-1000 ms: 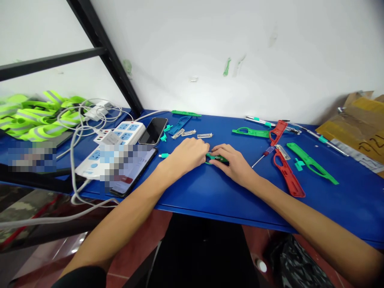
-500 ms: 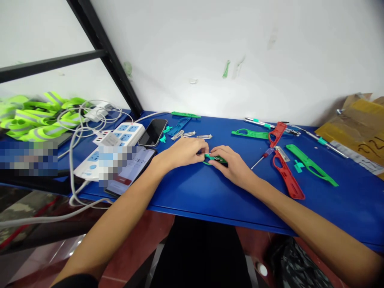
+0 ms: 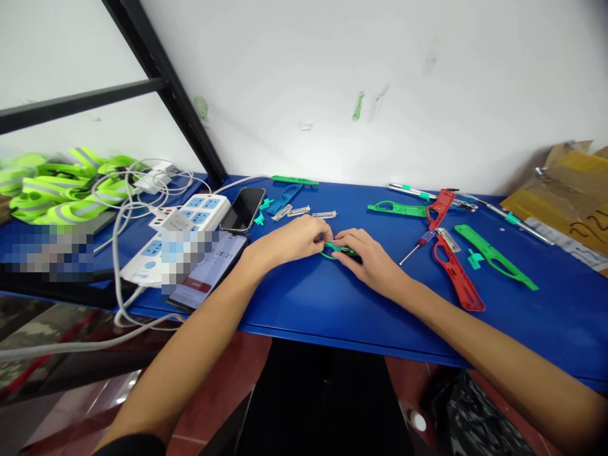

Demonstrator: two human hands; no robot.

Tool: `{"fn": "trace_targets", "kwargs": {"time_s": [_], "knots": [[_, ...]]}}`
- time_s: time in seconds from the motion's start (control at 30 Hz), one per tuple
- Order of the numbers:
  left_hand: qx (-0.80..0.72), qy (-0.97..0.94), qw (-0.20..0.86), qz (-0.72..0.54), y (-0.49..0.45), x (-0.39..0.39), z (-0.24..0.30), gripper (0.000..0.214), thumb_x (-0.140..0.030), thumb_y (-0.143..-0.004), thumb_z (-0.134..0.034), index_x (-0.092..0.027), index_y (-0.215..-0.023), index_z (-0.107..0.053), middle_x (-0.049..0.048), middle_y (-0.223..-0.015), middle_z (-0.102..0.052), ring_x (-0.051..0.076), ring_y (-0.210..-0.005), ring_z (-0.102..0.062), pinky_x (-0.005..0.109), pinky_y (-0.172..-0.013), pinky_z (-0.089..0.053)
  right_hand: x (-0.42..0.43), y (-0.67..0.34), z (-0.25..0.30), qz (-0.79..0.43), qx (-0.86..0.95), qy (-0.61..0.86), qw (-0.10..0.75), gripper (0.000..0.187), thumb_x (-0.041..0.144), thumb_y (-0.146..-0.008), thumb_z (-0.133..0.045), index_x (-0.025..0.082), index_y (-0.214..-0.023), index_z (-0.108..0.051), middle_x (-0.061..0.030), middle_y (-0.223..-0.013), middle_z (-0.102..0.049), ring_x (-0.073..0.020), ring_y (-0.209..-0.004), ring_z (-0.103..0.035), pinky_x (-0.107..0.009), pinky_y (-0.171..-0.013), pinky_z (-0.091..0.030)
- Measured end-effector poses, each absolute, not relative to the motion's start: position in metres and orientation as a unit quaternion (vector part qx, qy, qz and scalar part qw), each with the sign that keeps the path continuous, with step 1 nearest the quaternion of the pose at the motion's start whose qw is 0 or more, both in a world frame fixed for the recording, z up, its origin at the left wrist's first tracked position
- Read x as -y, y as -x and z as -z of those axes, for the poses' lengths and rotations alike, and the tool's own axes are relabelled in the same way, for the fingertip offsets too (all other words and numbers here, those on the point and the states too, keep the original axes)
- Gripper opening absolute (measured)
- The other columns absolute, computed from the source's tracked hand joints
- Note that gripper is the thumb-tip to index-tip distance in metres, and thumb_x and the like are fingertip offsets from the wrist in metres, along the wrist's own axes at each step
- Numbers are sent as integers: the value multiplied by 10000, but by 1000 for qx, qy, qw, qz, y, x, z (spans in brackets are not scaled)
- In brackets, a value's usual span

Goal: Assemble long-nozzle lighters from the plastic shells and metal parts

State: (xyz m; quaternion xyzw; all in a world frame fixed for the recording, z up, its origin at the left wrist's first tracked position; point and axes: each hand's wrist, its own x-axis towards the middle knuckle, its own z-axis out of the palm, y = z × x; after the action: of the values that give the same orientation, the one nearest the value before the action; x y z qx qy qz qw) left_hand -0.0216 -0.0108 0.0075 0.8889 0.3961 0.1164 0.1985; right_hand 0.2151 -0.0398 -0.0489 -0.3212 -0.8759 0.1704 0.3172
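Note:
Both of my hands meet at the middle of the blue table [image 3: 332, 304]. My left hand [image 3: 294, 237] pinches one end of a small green plastic part [image 3: 338, 249] lying on the table. My right hand [image 3: 368, 256] curls over the other end of the same part and hides most of it. Just behind my hands lie two small clear metal-tipped pieces [image 3: 324, 215].
Red handles [image 3: 455, 273], green handles [image 3: 494, 256], a small screwdriver [image 3: 417, 246] and metal rods [image 3: 506, 218] lie to the right. A white power strip [image 3: 185, 221], two phones [image 3: 243, 208], cables and neon-yellow vests [image 3: 61, 187] sit left. Cardboard [image 3: 565, 206] is at far right.
My left hand's fingers have shifted slightly on the green part, from covering it to pinching its end. My right hand has stayed on it.

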Motion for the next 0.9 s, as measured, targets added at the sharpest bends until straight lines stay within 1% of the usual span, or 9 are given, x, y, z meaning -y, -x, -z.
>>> {"fn": "trace_targets", "kwargs": {"time_s": [0.17,0.33,0.47,0.57,0.7,0.8,0.9], "knots": [[-345,-917,154,-124,25,13,-8,296,-52,-935,-586,-170,-1052,-831,80,-1043,-814,173,-886,-728,307,-830,-540,41,-215,48,-170,873,332,315,183,307,-1108,-623,279,-1238,-748,-103,-1269,-742,-290,-1159,-684,-505,-1041,-585],[-359,-912,162,-118,26,12,-9,284,-47,-939,-585,-167,-994,-836,77,-1003,-830,180,-867,-748,314,-819,-538,41,-215,48,-169,872,339,311,168,330,-1121,-614,258,-1206,-740,-113,-1244,-748,-289,-1124,-684,-494,-1007,-587],[-373,-908,155,-112,26,15,-12,273,-51,-936,-606,-174,-1014,-835,73,-1052,-835,182,-879,-746,305,-804,-525,41,-215,47,-172,873,342,301,171,343,-1124,-610,255,-1221,-719,-116,-1256,-742,-294,-1136,-675,-490,-1012,-577],[-379,-909,136,-107,28,18,-14,261,-82,-956,-623,-200,-1038,-841,56,-1063,-841,187,-859,-747,318,-807,-519,42,-214,46,-173,873,347,297,172,336,-1126,-603,258,-1239,-707,-108,-1255,-742,-291,-1135,-670,-484,-1024,-567],[-397,-906,117,-87,29,20,-18,273,-114,-977,-612,-218,-1072,-845,52,-1100,-841,198,-849,-746,340,-820,-516,42,-214,47,-172,869,354,298,154,353,-1125,-606,268,-1212,-701,-102,-1257,-739,-288,-1127,-671,-480,-1013,-569],[-412,-898,134,-80,29,22,-19,242,-164,-984,-649,-234,-1110,-843,49,-1173,-831,208,-902,-751,339,-835,-517,41,-215,49,-175,866,355,305,138,373,-1119,-621,262,-1175,-681,-106,-1236,-743,-290,-1130,-674,-474,-992,-574],[-424,-888,158,-84,28,21,-17,167,-264,-1002,-699,-228,-1086,-838,50,-1135,-829,213,-918,-748,332,-831,-515,40,-217,49,-178,865,354,307,142,394,-1115,-629,257,-1128,-664,-112,-1223,-746,-293,-1130,-679,-476,-981,-577]]}}
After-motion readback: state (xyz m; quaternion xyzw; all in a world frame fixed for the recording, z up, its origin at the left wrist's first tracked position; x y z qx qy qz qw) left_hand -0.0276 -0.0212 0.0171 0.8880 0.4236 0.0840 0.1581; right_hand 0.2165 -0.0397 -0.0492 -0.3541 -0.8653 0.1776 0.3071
